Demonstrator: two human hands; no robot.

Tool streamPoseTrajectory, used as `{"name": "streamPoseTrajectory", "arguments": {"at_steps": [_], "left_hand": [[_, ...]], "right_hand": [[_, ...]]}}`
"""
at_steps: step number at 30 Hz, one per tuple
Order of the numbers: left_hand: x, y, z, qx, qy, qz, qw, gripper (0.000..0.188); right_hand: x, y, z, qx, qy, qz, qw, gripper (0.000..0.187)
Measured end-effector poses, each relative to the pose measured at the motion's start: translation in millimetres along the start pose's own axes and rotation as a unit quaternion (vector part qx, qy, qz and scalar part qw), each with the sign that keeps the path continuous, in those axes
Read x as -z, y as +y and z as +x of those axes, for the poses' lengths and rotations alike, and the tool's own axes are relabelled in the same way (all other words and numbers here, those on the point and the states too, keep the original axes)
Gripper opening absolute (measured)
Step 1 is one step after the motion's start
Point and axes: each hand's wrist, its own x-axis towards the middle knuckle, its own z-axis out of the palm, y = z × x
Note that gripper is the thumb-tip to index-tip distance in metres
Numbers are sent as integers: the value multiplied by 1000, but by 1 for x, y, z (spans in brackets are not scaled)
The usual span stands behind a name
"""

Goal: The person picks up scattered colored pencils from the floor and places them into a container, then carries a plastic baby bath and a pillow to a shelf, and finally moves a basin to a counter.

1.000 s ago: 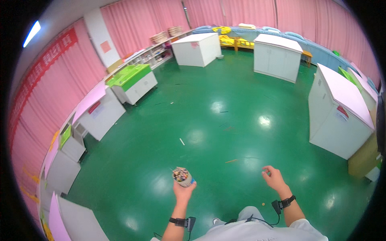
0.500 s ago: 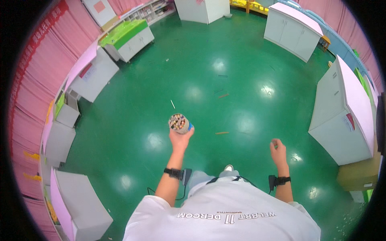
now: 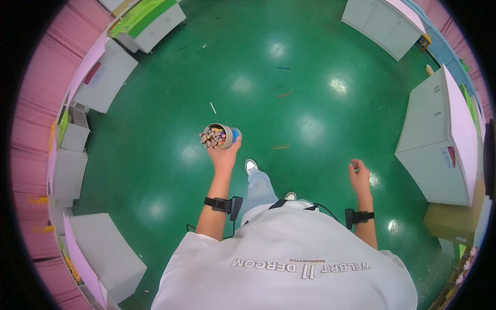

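Observation:
My left hand [image 3: 225, 153] is wrapped round a cylindrical pencil holder [image 3: 229, 135] with a blue patch on its side. It leans to the left, and a packed bunch of coloured pencils [image 3: 211, 137] points out of its mouth. Off to the right hangs my right hand [image 3: 359, 175], its fingers loosely curled and nothing visible in them. On the green floor, just beyond the holder, lies a white stick [image 3: 213, 108]. Orange-yellow pencils [image 3: 281, 147] lie between my two hands. Farther off are a red pencil [image 3: 284, 95] and a dark blue one [image 3: 283, 68].
White cabinets with pink tops stand on the left [image 3: 106, 253] and on the right [image 3: 439, 137]. A cardboard box [image 3: 452, 222] sits by the right cabinet. At the far left is a green-topped cabinet [image 3: 150, 26]. My shoe [image 3: 250, 166] rests on the floor below the holder.
My left foot has come forward into view. The pencil holder has tipped further left in my left hand. Floor pencils and cabinets have shifted in the picture as I moved.

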Motion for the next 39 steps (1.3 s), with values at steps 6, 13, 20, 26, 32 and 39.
{"name": "streamPoseTrajectory", "arguments": {"at_steps": [6, 13, 20, 26, 32, 39], "left_hand": [[7, -33, 69, 11, -34, 68, 997, 48], [8, -59, 132, 0, -112, 66, 992, 51], [-16, -73, 143, 41, -139, -8, 989, 60], [-33, -118, 144, 71, -140, 82, 984, 59], [-49, -151, 128, 116, -135, 133, 975, 62], [-77, -204, 121, 178, -84, 104, 975, 62]], "right_hand": [[-23, -38, 27, -54, -18, -28, 998, 23], [-78, -88, 54, -50, 0, -33, 998, 22], [-115, -88, 87, -52, -65, -44, 996, 24], [-153, -43, 119, -95, -144, -37, 984, 26], [-215, 20, 133, -137, -228, -33, 963, 26], [-313, 90, 153, -181, -276, -3, 944, 26]]}}
